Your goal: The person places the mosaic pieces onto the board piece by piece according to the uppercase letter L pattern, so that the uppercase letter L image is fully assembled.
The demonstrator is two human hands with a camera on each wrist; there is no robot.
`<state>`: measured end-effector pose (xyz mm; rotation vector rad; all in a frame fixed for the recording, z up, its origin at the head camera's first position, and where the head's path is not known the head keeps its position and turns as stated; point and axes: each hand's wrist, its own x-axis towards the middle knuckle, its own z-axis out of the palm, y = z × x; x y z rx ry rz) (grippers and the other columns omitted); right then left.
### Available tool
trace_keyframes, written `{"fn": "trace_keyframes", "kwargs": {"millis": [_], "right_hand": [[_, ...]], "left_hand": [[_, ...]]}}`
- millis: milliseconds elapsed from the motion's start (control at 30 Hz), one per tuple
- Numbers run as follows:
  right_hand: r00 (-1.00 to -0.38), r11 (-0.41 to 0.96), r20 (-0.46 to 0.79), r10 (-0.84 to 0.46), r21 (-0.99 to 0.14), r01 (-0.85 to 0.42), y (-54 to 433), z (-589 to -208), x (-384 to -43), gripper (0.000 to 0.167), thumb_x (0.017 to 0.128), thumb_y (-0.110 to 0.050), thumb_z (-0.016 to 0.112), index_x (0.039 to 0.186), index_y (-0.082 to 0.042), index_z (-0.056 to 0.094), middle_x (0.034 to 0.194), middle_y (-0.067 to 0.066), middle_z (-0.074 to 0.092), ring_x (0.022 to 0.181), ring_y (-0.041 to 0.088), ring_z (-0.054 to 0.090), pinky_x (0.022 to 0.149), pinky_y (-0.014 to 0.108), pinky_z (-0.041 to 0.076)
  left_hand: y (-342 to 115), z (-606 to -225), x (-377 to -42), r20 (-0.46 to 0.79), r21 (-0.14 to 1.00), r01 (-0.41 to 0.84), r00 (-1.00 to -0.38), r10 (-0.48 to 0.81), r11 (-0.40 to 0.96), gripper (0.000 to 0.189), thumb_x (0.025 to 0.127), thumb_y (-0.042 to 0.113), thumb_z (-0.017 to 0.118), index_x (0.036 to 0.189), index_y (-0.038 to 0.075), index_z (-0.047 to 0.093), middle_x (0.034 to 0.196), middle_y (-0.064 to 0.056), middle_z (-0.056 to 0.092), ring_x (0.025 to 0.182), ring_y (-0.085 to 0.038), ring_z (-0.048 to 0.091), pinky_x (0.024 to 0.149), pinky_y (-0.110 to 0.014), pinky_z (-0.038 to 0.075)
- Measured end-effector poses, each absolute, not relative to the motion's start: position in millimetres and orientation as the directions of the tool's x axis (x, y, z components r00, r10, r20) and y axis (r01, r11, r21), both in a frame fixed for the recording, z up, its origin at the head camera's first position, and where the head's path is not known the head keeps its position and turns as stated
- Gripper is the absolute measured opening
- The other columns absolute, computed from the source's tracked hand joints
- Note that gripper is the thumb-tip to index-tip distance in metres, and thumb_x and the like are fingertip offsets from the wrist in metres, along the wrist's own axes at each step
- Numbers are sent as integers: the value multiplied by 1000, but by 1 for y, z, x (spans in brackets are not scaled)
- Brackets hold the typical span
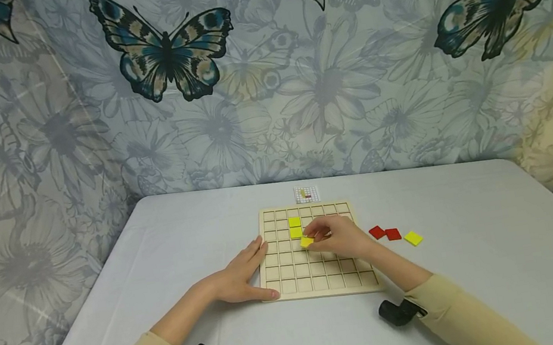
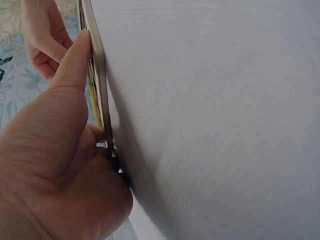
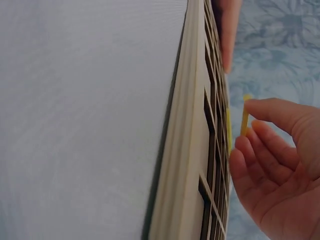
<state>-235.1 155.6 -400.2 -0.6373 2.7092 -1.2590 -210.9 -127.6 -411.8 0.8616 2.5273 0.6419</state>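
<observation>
A wooden grid board lies flat on the white table. Two yellow tiles sit in its upper cells, one below the other. My right hand hovers over the board and pinches a third yellow tile just below them; in the right wrist view that tile shows edge-on between the fingertips, a little off the board. My left hand rests flat against the board's left edge, its thumb lying along the rim.
Two red tiles and one yellow tile lie loose on the table right of the board. A small pattern card lies behind the board. A butterfly-print cloth hangs behind the table.
</observation>
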Motion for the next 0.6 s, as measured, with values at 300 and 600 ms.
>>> {"fn": "trace_keyframes", "kwargs": {"millis": [300, 600], "right_hand": [[-901, 594, 91, -423, -723, -352, 144, -402, -236, 21, 80, -10, 80, 99, -10, 71, 86, -4, 66, 79, 12, 58, 73, 30, 50], [-870, 620, 133, -475, -651, -438, 138, -403, -239, 18, 80, -10, 81, 96, -10, 73, 79, -5, 62, 74, 12, 55, 69, 27, 48]], "left_hand": [[-127, -411, -210, -217, 536, 459, -737, 641, 709, 108, 84, 61, 66, 157, 6, 7, 163, -11, -5, 148, -27, -4, 117, -48, 10], [-127, -411, -210, -218, 534, 457, -738, 638, 712, 108, 85, 60, 66, 157, 6, 7, 163, -11, -6, 148, -27, -4, 117, -48, 10]]}}
